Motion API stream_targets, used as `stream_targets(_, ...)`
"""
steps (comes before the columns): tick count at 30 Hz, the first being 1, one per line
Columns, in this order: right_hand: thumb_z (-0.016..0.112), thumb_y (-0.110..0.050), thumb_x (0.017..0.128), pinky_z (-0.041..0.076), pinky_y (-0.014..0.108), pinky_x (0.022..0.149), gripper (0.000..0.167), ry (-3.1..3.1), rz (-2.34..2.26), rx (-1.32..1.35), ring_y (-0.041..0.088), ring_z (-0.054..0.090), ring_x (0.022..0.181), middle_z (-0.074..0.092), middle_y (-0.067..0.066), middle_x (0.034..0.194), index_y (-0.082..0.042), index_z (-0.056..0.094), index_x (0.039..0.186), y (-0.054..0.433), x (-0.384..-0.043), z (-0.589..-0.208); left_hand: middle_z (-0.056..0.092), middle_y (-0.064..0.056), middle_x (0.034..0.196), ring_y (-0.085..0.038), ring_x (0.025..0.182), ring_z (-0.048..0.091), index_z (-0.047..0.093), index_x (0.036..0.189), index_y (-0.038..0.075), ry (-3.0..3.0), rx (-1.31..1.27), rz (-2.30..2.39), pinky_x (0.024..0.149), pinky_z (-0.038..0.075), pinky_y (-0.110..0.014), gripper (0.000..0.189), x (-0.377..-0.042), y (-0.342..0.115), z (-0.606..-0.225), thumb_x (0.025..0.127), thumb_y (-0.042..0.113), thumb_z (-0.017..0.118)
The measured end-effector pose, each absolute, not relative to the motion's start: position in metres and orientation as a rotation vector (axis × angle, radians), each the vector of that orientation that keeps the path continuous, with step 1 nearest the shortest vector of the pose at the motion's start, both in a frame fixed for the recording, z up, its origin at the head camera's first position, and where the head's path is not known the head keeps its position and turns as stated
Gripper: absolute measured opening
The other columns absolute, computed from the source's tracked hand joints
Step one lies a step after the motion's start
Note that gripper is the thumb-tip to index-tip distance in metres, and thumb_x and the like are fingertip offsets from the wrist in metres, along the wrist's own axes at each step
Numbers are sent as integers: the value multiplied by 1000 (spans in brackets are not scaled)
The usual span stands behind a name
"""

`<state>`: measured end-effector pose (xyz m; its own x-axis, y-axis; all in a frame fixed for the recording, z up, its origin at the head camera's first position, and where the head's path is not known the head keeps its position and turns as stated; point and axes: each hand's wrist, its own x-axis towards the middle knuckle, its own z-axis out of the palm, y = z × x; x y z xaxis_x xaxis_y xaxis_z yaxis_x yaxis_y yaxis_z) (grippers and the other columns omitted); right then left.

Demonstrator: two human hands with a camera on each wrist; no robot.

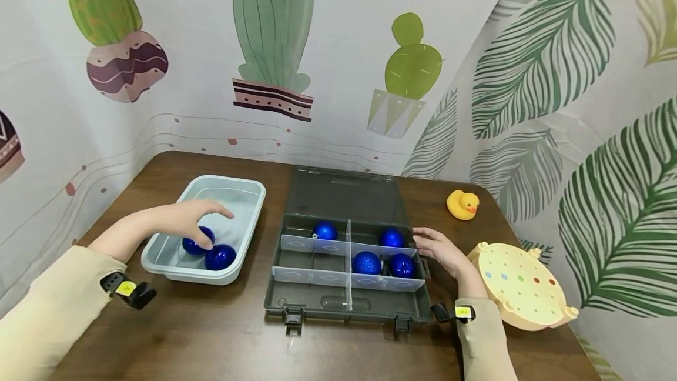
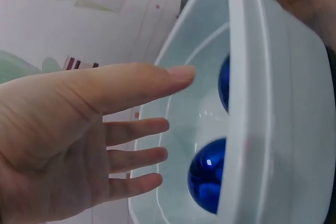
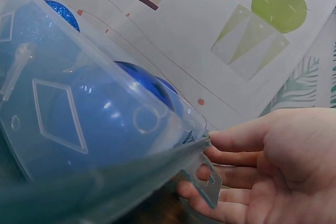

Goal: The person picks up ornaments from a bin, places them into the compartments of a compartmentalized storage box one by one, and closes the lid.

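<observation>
My left hand (image 1: 182, 220) reaches over the pale blue tub (image 1: 256, 199), thumb and fingers spread with nothing between them. Two shiny blue Christmas baubles, one nearer the left (image 1: 194, 244) and one nearer the right (image 1: 220, 257), lie in the tub below it. At the right side of the grey divided organizer box (image 1: 312, 303), my right hand (image 1: 441, 250) touches the edge by the side latch (image 3: 209, 187). Several blue baubles sit in its compartments: one back left (image 1: 325, 230), one back right (image 1: 392, 237), a glittery one (image 1: 366, 263) and a shiny one (image 1: 402, 264) in the middle right.
The box's lid (image 1: 344, 196) lies folded back toward the wall. A yellow rubber duck (image 1: 462, 204) stands at the back right of the brown table (image 1: 211, 334). Beside my right forearm is a cream round toy with coloured dots (image 1: 520, 287). Patterned cloth hangs behind.
</observation>
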<state>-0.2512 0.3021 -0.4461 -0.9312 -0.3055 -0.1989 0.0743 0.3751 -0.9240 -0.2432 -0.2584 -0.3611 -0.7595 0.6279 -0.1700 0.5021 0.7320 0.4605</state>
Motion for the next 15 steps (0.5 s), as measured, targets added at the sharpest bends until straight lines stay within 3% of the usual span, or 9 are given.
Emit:
stream_targets(8,44,-14,103,50,30,99,51,2310,-1564,-205,21,57,115,35,39,143,17,30,142,302,-251,-446,47,-26,141,-42,127,43,51,137,3,2439,770,569,99,43,-58,80,-240,-266,-358,64,4,84)
stream_targets(15,44,-13,103,50,22,93,51,2301,-1581,-205,11,58,109,36,39,142,17,30,142,301,-251,-446,46,-25,141,-33,118,45,51,137,2,2379,728,523,97,45,-51,78,-242,-266,-366,64,-5,78)
